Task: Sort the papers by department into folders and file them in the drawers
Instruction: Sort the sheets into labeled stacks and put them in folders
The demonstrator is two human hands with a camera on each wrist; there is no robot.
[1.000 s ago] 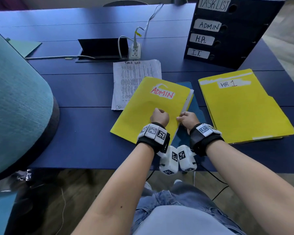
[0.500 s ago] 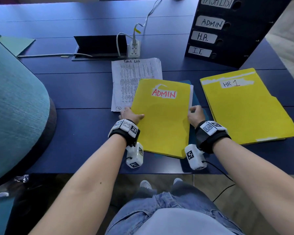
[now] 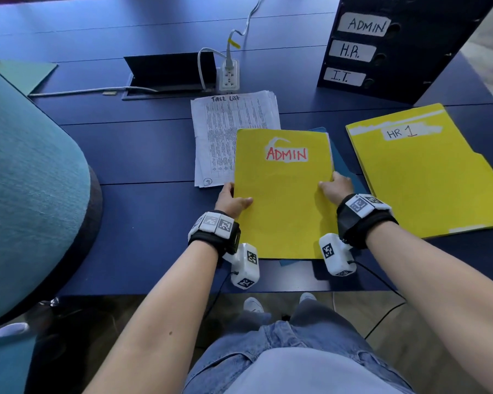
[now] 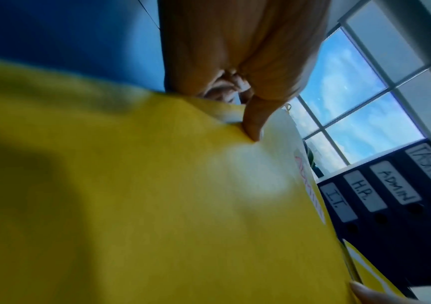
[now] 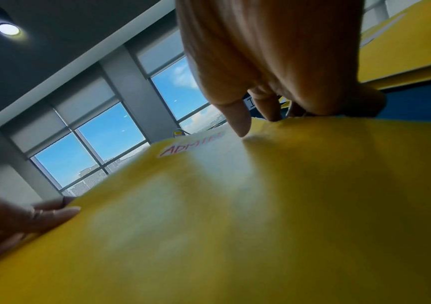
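A yellow folder marked ADMIN [image 3: 282,200] is in front of me, square to the table edge, over a blue folder [image 3: 343,163]. My left hand [image 3: 234,197] grips its left edge, thumb on top and fingers under. My right hand [image 3: 332,186] grips its right edge the same way. In the left wrist view the thumb presses the ADMIN folder [image 4: 157,195]; in the right wrist view my thumb lies on the ADMIN folder [image 5: 261,205]. A second yellow folder, marked HR 1 [image 3: 427,172], lies to the right. The dark drawer unit [image 3: 410,52] stands at the back right, labelled ADMIN, H.R. and I.T.
A printed Task List stack [image 3: 228,137] lies partly under the ADMIN folder's left corner. Behind it are a power socket [image 3: 228,76] with cables and an open cable hatch [image 3: 168,72]. A teal chair back [image 3: 26,194] fills the left. A green sheet [image 3: 26,75] lies far left.
The ADMIN folder has turned from slanted to square. My hands moved apart from its near middle to its left and right edges and now grip them.
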